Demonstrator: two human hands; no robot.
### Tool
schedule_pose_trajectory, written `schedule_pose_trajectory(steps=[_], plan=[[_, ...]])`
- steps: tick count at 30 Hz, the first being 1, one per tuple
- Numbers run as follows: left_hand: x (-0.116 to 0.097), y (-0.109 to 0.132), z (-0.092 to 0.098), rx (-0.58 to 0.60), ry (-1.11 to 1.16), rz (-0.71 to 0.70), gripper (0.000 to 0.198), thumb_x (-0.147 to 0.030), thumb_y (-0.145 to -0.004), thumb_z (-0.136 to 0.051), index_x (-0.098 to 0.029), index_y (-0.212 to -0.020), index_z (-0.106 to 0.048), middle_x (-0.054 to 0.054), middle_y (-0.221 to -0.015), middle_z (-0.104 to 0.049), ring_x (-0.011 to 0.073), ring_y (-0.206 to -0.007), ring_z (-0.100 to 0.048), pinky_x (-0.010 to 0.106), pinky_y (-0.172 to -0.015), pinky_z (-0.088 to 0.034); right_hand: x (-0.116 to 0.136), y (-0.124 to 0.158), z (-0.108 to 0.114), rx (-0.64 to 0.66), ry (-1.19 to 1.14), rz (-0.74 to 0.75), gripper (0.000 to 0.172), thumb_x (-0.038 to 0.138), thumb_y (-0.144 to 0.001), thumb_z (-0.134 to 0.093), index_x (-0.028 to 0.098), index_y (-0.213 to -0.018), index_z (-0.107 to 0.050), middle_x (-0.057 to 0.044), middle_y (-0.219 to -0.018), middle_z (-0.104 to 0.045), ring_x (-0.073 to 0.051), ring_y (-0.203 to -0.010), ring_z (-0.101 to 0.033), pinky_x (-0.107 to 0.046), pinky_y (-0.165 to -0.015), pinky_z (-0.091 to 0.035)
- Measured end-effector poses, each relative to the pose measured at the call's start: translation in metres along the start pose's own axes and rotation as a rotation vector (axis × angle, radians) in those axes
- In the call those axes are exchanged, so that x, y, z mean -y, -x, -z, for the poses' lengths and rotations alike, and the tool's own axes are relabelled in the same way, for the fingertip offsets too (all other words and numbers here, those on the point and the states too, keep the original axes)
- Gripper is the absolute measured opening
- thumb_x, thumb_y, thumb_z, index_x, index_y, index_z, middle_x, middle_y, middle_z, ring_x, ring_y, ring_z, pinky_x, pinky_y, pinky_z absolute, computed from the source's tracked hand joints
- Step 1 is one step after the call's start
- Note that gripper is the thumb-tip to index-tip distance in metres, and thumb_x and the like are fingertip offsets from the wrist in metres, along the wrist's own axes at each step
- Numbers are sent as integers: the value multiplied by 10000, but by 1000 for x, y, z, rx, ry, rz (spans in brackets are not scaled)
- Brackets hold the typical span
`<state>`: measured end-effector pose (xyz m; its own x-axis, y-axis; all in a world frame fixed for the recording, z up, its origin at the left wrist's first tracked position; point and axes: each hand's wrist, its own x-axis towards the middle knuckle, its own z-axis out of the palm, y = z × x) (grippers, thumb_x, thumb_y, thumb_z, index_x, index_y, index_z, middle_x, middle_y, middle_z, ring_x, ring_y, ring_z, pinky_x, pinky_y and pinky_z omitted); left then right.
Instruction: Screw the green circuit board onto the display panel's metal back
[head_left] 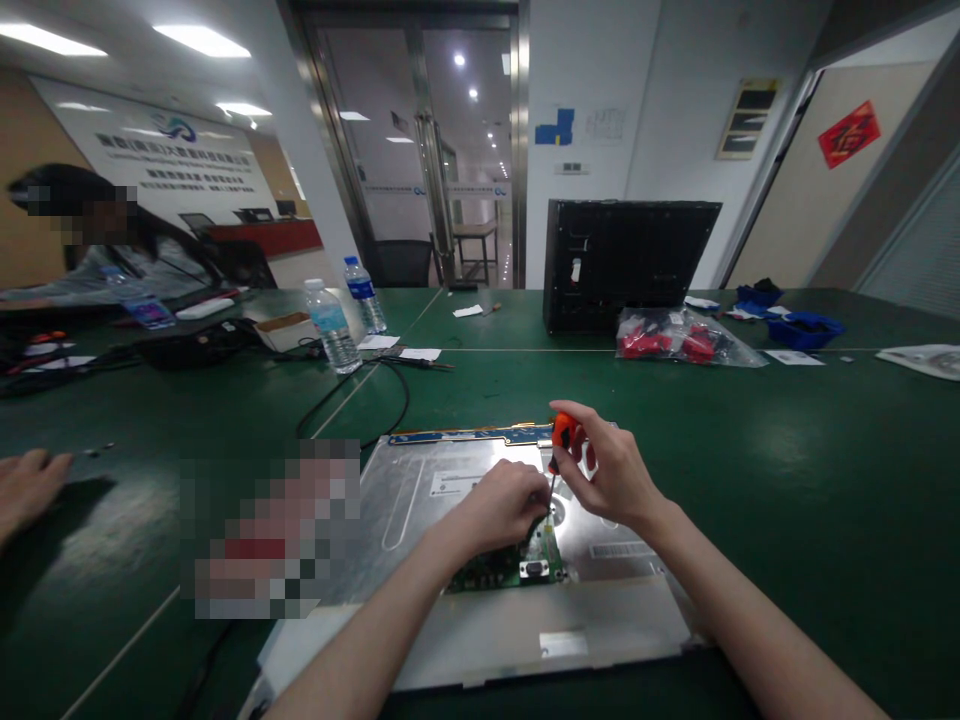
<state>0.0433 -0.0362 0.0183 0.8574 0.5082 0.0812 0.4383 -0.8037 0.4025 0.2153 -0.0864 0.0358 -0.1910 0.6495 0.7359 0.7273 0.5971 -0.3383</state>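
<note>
In my right hand [616,470] is a screwdriver [564,428] with an orange and black handle, held nearly upright between thumb and fingers. Its thin shaft points down at the edge of a green circuit board [553,548]. My left hand [504,505] is closed over the board, its fingertips pinched together beside the shaft's lower end; what they hold is hidden. The board, with a connector [534,569] on its near edge, lies on the silver metal back of a flat display panel [409,500]. A blue circuit strip [472,435] runs along the panel's far edge.
Across the green table [795,470] stand a black monitor casing [630,262], a plastic bag with red items [675,340] and blue trays [804,330]. Water bottles [331,325], cables and papers lie at left. Another person [142,260] sits beyond; someone's hand [30,490] rests at the left edge.
</note>
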Motion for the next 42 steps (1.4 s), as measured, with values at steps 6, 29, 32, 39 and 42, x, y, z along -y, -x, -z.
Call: schedule_pose_trajectory(steps=[6, 29, 32, 39, 42], plan=[[3, 0, -2, -3, -19, 0, 167, -52, -742, -533, -156, -736, -662, 42, -739, -694, 177, -692, -605, 245, -644, -395, -2, 0, -2, -32, 35, 14, 380, 219, -866, -553, 194, -1231, -448, 14, -759, -611, -97, -535, -519, -229, -524, -417], [2, 0, -2, -14, -53, -4, 162, -63, -740, -538, -158, -722, -668, 37, -710, -683, 173, -674, -595, 252, -641, -392, 1, -1, 0, -34, 7, 17, 388, 190, -847, -537, 183, -1225, -451, 10, -752, -616, -95, -521, -520, -221, -501, -416], [2, 0, -2, -11, -44, 0, 166, -60, -745, -537, -158, -719, -669, 38, -716, -683, 171, -675, -592, 247, -640, -394, 0, 0, -1, -44, 18, 20, 372, 208, -854, -548, 180, -1211, -445, 13, -748, -608, -93, -524, -516, -215, -496, -407], [1, 0, 0, -6, -54, 10, 161, -59, -746, -542, -155, -716, -668, 42, -726, -682, 169, -675, -585, 238, -628, -387, -2, 0, -2, -40, 58, 19, 315, 271, -879, -575, 194, -1170, -481, 19, -742, -598, -88, -525, -494, -217, -511, -398], [0, 0, 0, -3, -62, 13, 162, -63, -749, -538, -158, -710, -664, 41, -722, -681, 169, -674, -585, 239, -625, -387, -1, -1, 0, -32, 29, 15, 329, 270, -882, -570, 189, -1188, -480, 10, -763, -607, -91, -538, -506, -217, -512, -411]])
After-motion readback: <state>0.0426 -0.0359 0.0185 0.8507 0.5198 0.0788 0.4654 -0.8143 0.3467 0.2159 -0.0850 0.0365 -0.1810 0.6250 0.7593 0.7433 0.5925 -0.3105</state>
